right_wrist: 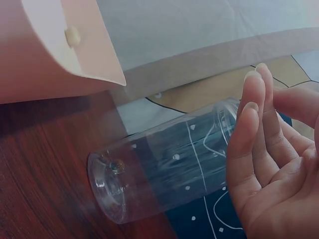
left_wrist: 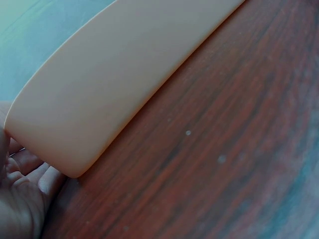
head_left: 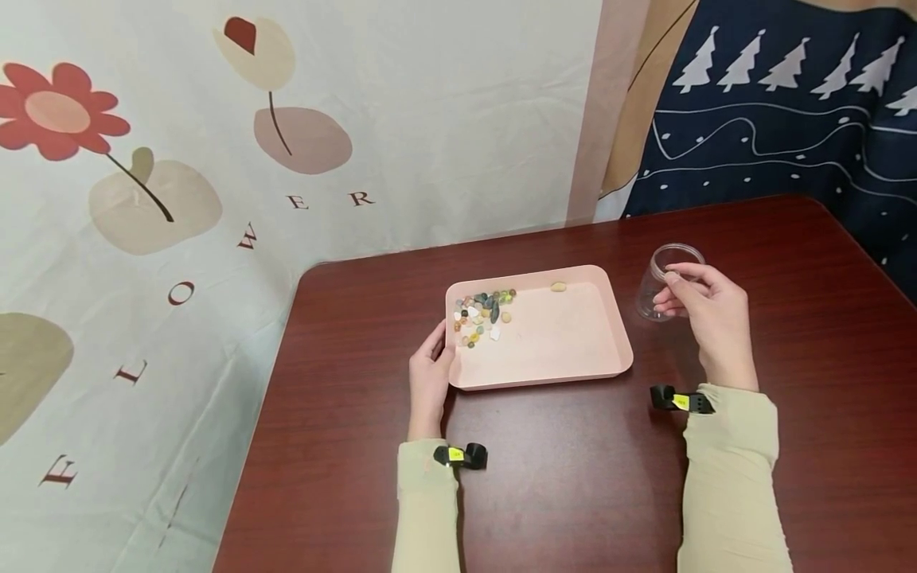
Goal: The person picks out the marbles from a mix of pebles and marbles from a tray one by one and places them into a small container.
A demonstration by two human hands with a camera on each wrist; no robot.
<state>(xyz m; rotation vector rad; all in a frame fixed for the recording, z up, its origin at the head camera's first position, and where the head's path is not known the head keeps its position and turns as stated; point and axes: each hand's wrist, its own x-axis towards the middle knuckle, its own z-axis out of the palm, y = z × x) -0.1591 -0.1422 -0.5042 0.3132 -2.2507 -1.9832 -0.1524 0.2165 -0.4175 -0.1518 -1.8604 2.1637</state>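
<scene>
A person's two pale green sleeves (head_left: 731, 485), each with a black wrist camera (head_left: 458, 456) at the cuff, reach in from the near side over a dark red wood-grain table (head_left: 559, 493). The left hand (head_left: 428, 378) grips the left end of a shallow pink tray (head_left: 544, 342), which lies lengthwise from left to right. Small mixed pebbles and beads (head_left: 476, 320) cluster at that end; one yellowish oval pebble (head_left: 558, 286) sits apart near the far wall. Right of the tray, a clear jar (head_left: 652, 290) stands upright, its long axis vertical, a small greenish-amber piece (right_wrist: 117, 166) showing at its base. The right hand (head_left: 719, 310) is nearer to the jar, fingers bent at its mouth; whether they pinch anything cannot be told. The key relation seems to be jar mouth at right fingertips, pebble cluster well left. Beyond hang a flower-print cloth (head_left: 458, 119) and, far right, a navy tree-print cloth (head_left: 759, 135).
</scene>
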